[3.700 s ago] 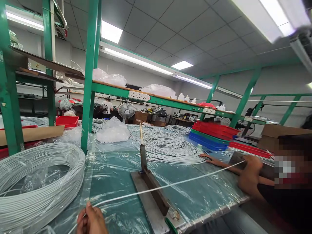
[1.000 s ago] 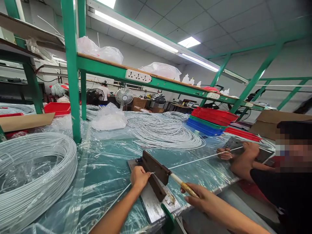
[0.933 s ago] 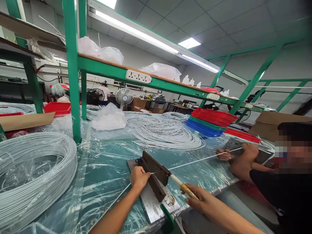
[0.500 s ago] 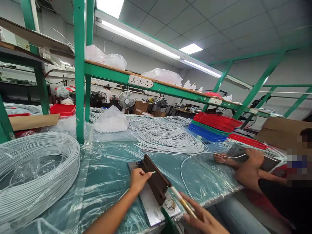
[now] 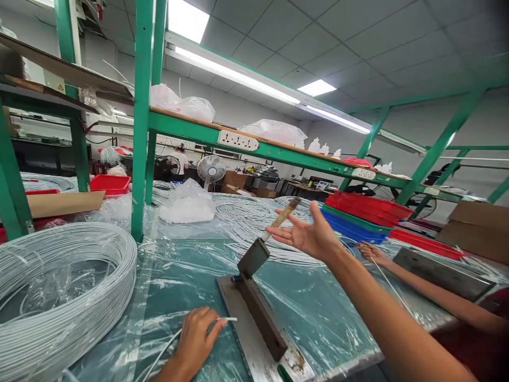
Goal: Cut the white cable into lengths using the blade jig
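My left hand point(image 5: 199, 339) pinches a white cable point(image 5: 229, 319), its short end jutting out past the fingers at the left side of a hand-lever cutter. The cutter has a metal base plate point(image 5: 238, 323) and a long brown bar point(image 5: 258, 313). Its lever arm point(image 5: 253, 258) stands raised, with a worn, tape-wrapped handle point(image 5: 283, 216) pointing up and right. My right hand point(image 5: 308, 233) is beside this handle, palm turned up and fingers spread; whether a finger still touches it I cannot tell.
A big coil of white cable point(image 5: 119, 249) lies at left. More cable point(image 5: 238, 212) is spread behind the cutter, beside a plastic bag point(image 5: 186, 204). Stacked red and blue trays point(image 5: 366, 209) stand at right. A co-worker's hand point(image 5: 374, 253) holds a cable near them. A green post point(image 5: 142, 132) rises at left.
The lever has swung from lying down along the bar to raised. My right hand went up with it and its fingers opened. My left hand drew back down and left with the cable.
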`<move>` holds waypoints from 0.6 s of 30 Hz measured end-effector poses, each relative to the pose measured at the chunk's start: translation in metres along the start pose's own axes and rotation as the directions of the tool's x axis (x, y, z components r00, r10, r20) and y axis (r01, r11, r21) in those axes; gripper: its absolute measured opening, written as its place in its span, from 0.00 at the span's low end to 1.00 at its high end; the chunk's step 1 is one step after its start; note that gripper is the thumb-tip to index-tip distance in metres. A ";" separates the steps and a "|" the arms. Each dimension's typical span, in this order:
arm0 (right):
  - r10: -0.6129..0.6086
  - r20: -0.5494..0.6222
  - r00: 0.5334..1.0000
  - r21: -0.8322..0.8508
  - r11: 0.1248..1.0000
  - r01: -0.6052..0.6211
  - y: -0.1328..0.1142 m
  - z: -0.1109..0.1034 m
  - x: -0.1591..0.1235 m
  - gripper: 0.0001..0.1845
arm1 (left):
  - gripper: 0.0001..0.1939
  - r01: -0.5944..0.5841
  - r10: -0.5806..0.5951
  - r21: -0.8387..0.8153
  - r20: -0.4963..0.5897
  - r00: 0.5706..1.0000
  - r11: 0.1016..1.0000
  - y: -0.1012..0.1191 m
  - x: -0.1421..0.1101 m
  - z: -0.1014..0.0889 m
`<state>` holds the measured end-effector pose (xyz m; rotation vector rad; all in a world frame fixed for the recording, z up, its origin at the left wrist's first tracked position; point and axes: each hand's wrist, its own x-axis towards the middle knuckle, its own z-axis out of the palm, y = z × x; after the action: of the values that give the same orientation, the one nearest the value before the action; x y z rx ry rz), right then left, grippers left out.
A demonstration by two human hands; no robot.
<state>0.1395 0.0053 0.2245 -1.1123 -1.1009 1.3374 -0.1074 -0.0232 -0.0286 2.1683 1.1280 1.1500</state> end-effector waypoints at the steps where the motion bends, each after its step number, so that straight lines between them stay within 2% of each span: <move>1: 0.000 0.009 1.000 -0.049 0.999 0.000 -0.002 0.003 0.019 0.47 | 0.18 -0.058 0.059 0.057 -0.001 0.998 0.997 -0.004 -0.002 0.004; 4: 0.018 -0.053 0.998 -0.229 0.973 -0.030 -0.002 0.015 0.070 0.39 | 0.16 -0.150 0.153 0.154 -0.005 0.988 0.977 -0.014 -0.004 0.014; 8: 0.036 -0.134 0.990 -0.358 0.930 -0.082 0.009 0.028 0.120 0.39 | 0.14 -0.171 0.181 0.194 -0.036 0.983 0.966 -0.023 0.000 0.020; 14: 0.033 -0.139 0.990 -0.461 0.883 -0.094 0.026 0.033 0.155 0.41 | 0.16 -0.122 0.125 0.165 -0.010 0.992 0.979 -0.030 0.005 0.023; 18: 0.012 -0.169 0.985 -0.512 0.853 -0.098 0.036 0.038 0.162 0.38 | 0.19 -0.059 0.058 0.086 0.015 0.998 0.995 -0.026 0.007 0.022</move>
<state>0.0902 0.1643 0.1877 -1.6279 -1.3591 0.9866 -0.0985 -0.0021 -0.0556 2.2847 1.1353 1.1295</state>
